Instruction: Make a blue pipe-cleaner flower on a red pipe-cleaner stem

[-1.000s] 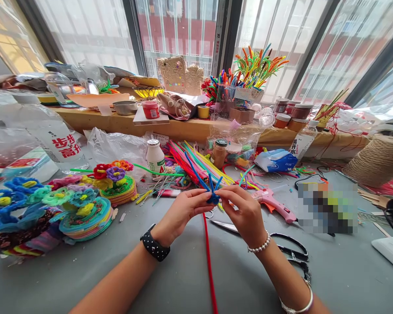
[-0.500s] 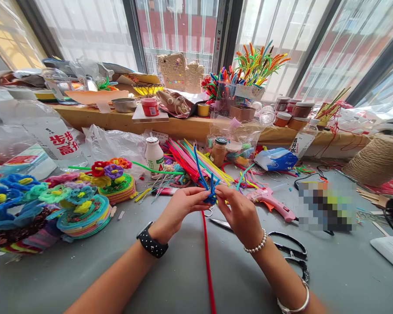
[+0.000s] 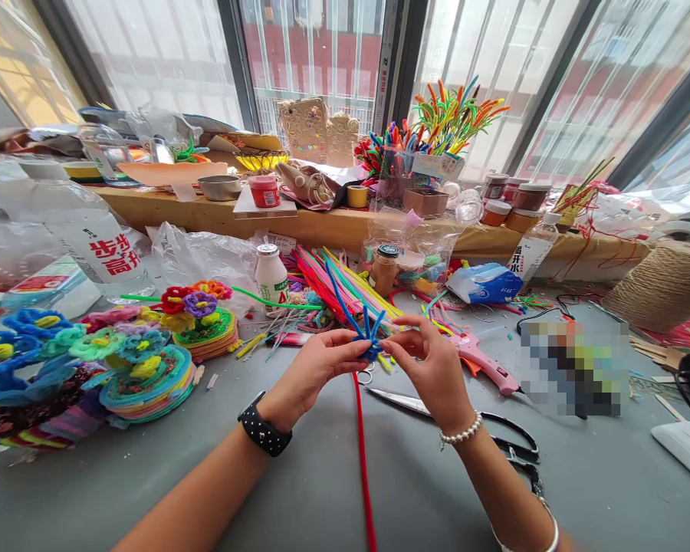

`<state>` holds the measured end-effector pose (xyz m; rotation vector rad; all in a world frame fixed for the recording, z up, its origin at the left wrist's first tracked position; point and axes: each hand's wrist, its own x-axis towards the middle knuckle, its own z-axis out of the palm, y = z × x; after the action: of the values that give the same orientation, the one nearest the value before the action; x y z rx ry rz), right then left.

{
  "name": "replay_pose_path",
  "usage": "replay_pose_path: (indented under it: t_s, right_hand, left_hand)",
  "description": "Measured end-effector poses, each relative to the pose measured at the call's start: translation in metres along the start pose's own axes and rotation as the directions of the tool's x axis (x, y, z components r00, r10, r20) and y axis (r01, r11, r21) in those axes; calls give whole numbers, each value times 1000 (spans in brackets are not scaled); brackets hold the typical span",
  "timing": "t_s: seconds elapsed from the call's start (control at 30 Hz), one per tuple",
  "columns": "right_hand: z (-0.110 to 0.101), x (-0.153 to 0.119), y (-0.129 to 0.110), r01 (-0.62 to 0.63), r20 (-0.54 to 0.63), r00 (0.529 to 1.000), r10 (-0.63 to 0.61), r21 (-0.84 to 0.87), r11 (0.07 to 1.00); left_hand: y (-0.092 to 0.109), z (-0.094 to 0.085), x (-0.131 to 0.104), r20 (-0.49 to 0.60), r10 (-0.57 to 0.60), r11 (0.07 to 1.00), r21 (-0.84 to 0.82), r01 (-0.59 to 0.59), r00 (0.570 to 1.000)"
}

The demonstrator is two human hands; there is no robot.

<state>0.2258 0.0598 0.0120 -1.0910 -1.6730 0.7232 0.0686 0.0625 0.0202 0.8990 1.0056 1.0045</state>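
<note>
A small blue pipe-cleaner piece (image 3: pixel 371 346) is held up over the table, with several stems fanning upward and one longer stem leaning to the left. My left hand (image 3: pixel 320 362) pinches its left side between thumb and fingers. On its right side my right hand (image 3: pixel 428 356) closes thumb and index finger on a blue stem end. Below the hands a long red pipe cleaner (image 3: pixel 362 460) runs down the tabletop. Black-handled scissors (image 3: pixel 511 441) lie beside my right forearm, partly hidden by it.
To the left stand finished pipe-cleaner flowers (image 3: pixel 141 345) on coiled bases. Behind the hands lie loose coloured pipe cleaners (image 3: pixel 322 284), a white bottle (image 3: pixel 271 277) and a brown jar (image 3: pixel 384 272). A pink glue gun (image 3: pixel 486 364) and a twine spool (image 3: pixel 664 284) are to the right.
My right hand has shifted right and its fingers have opened out somewhat from the blue piece. The blue stems are spread wider, and the long one tilts further left.
</note>
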Motion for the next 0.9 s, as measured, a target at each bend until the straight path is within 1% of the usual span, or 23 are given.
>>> replay_pose_path:
  t_s: [0.03,0.07,0.13,0.23,0.3,0.4,0.43,0.47,0.5,0.53,0.57,0.6,0.63,0.67,0.7,0.73,0.77,0.83,0.9]
  right_hand:
    - [-2,2,0,-85,43,996,82,59,995]
    - [-4,3,0,-147,90,986,138,93,985]
    - [-6,6,1,-213,167,967,190,132,968]
    - [-4,6,2,-283,213,947,239,206,937]
    - [-2,5,3,-365,242,922,301,293,884]
    - [2,4,3,-509,339,857,389,440,739]
    - [2,4,3,-531,360,844,397,464,709]
    - [1,4,4,-525,357,848,392,467,712]
    - [0,4,4,-486,325,870,370,448,750]
    - [-2,5,4,-414,268,906,327,403,816]
    - [-4,5,4,-310,199,946,256,325,893]
    - [-7,6,4,-179,135,979,152,215,960]
    - [-10,6,4,-26,91,996,19,78,997]
    - [-13,6,4,131,87,988,-125,-63,989]
    - [-15,6,5,267,109,962,-251,-181,946]
    - [-16,6,6,375,137,927,-350,-275,886]
    - [-17,6,6,445,160,895,-416,-339,829]
    - [-16,5,8,510,181,857,-482,-426,747]
    - [-14,3,10,533,195,839,-508,-484,694]
  left_hand:
    - [0,0,0,8,-4,1000,-3,4,1000]
    - [0,0,-1,17,-5,1000,-4,5,1000]
    - [0,1,-1,27,-6,1000,0,6,1000]
    - [-1,2,-1,37,-3,999,46,1,999]
    - [-1,3,0,41,15,994,105,-20,999]
    - [1,4,-1,42,64,982,176,-70,997]
    - [1,4,-1,46,62,981,179,-69,997]
    - [2,3,-1,50,49,984,167,-57,998]
    - [2,3,-1,55,28,989,141,-36,998]
    - [3,3,-1,59,1,994,107,-7,998]
    - [3,2,-1,59,-26,997,68,22,998]
    - [3,2,-1,58,-48,998,30,46,997]
    - [3,1,-2,58,-66,998,-5,67,996]
    - [3,1,-2,61,-83,996,-36,85,995]
    - [2,1,-2,66,-95,993,-62,99,993]
    - [2,1,-2,72,-103,991,-82,109,992]
    - [2,1,-2,77,-108,989,-96,115,991]
    - [1,1,-2,85,-117,987,-102,126,989]
    - [1,1,-1,91,-131,986,-90,139,987]
